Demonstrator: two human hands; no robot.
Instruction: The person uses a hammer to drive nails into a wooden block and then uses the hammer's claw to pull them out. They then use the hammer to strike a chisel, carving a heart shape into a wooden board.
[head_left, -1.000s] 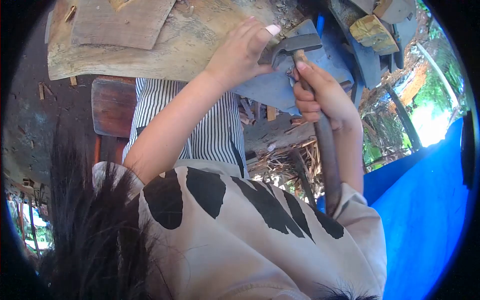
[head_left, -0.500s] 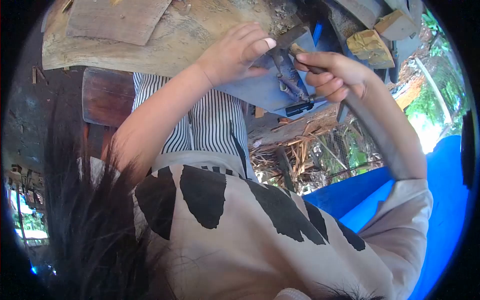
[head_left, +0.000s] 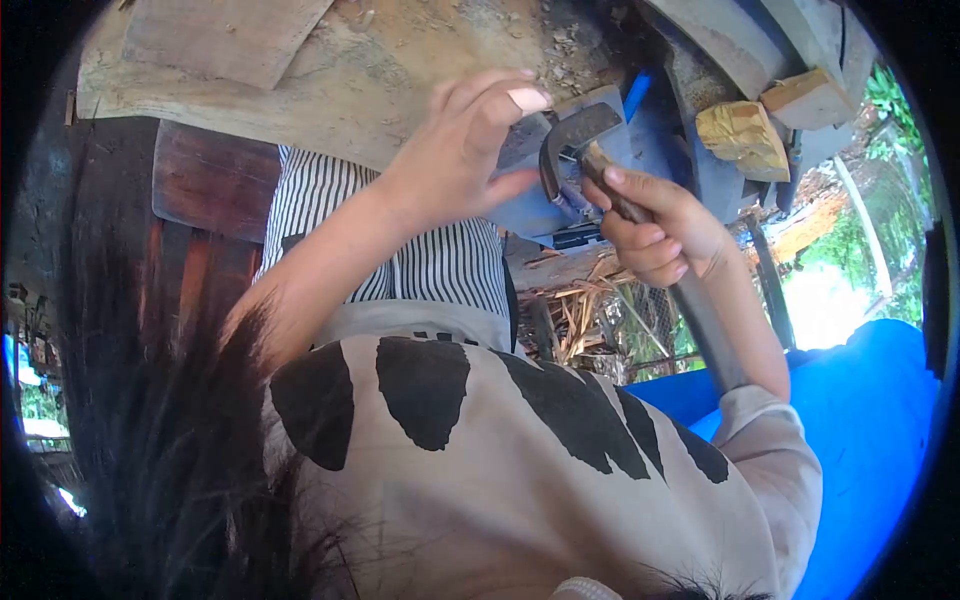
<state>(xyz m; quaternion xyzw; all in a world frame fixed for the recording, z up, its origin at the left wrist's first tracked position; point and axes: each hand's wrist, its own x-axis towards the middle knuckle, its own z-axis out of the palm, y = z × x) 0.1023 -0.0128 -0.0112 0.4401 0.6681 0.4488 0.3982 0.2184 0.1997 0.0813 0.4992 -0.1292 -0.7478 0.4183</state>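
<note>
My right hand [head_left: 655, 228] is wrapped round the wooden handle of a claw hammer [head_left: 583, 128]. The hammer's dark head is raised over the work surface, its curved claw pointing down beside my left hand. My left hand [head_left: 470, 140] is held up over the table edge with its thumb stretched apart from the bent fingers. Its fingertips and thumb tip come close to the hammer's claw in this view. Below the hammer head, a tool with a black handle [head_left: 578, 237] lies on the grey surface, partly hidden.
A wooden table [head_left: 400, 75] with wood chips spans the top, with a flat board [head_left: 225, 40] on it. A yellowish block [head_left: 742, 140], a wooden block [head_left: 808, 98] and a blue stick [head_left: 636, 97] lie at right. A wooden seat [head_left: 215, 180] stands left; blue sheeting [head_left: 875, 420] is at right.
The hammer has come up and closer, its head turning so the claw now shows plainly. My right hand moved with it. My left hand has stayed near its place, its thumb reaching further right.
</note>
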